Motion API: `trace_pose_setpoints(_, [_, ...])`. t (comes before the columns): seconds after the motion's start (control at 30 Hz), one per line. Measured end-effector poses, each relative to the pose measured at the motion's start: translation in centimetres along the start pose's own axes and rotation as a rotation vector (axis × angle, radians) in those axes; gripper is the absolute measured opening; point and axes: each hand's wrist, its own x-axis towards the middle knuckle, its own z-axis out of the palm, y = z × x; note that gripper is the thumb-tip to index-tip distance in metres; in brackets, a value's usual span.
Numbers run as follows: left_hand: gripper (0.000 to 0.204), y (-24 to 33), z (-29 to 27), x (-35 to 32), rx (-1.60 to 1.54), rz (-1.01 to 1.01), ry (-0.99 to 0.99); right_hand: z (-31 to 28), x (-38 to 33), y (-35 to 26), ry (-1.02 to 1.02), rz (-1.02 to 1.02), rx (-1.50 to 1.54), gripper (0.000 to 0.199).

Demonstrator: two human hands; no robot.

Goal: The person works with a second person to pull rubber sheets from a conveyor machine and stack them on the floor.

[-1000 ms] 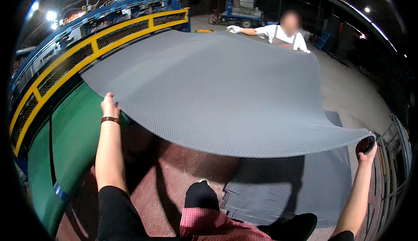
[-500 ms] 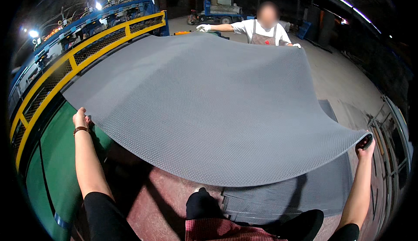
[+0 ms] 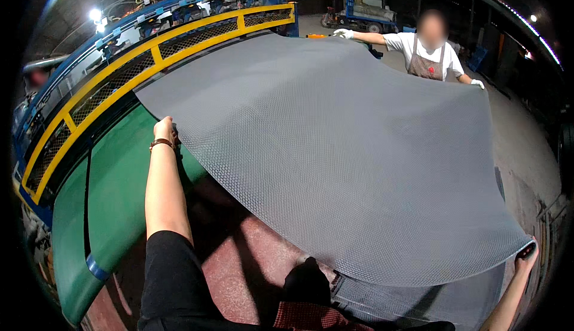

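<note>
A large grey textured mat (image 3: 335, 151) stretches in front of me, sagging along its near edge. My left hand (image 3: 164, 130) is closed on its near left edge, close to the machine. At the right, my right hand (image 3: 527, 258) grips the near right corner, where the mat curls over the fingers. Across from me, a co-worker (image 3: 427, 56) in white gloves and a brown apron holds the far edge, one arm stretched out to each side. The fingertips of my hands are partly hidden under the mat.
A blue machine (image 3: 173, 11) with a yellow guard rail (image 3: 156, 55) stands along the left. Below it runs a green conveyor belt (image 3: 119, 169). More grey mats (image 3: 382, 298) lie on the reddish floor (image 3: 245, 259) near my feet. A small blue truck (image 3: 368, 14) stands far back.
My view has turned to the left, so the scene sits farther right. Both my hands and the co-worker still hold the mat, and its right corner hangs lower in view.
</note>
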Motion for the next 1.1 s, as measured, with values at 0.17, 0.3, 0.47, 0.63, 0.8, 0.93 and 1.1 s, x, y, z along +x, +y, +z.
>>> trace_pose_setpoints(0.17, [0.033,-0.8,0.5,2.2,0.137,0.063,0.027,-1.4,2.0,-0.2,-0.001,0.002,0.011,0.029])
trace_pose_setpoints(0.3, [0.019,-1.4,-1.0,4.1,-0.02,0.04,-0.053,-0.5,1.7,0.6,0.029,-0.006,-0.013,0.024])
trace_pose_setpoints(0.47, [0.017,-1.9,-0.6,6.0,-0.039,0.013,-0.047,-0.6,0.5,-0.3,-0.078,0.069,-0.1,0.018])
trace_pose_setpoints(0.63, [0.028,-1.9,-1.1,8.0,-0.338,0.045,-0.231,3.6,-3.1,2.4,0.031,0.031,-0.059,0.018])
trace_pose_setpoints(0.8, [0.038,-2.4,1.2,5.0,-0.245,0.006,-0.365,2.6,-4.4,0.9,-0.039,0.066,-0.279,0.011])
trace_pose_setpoints(0.93, [0.037,-0.8,-0.6,9.0,-0.287,-0.046,-0.476,4.4,-5.5,1.7,0.112,0.082,-0.373,0.012])
trace_pose_setpoints(1.1, [0.036,0.0,2.8,3.2,-0.266,-0.113,-0.409,1.2,-5.2,-2.1,-0.014,0.141,-0.603,0.008])
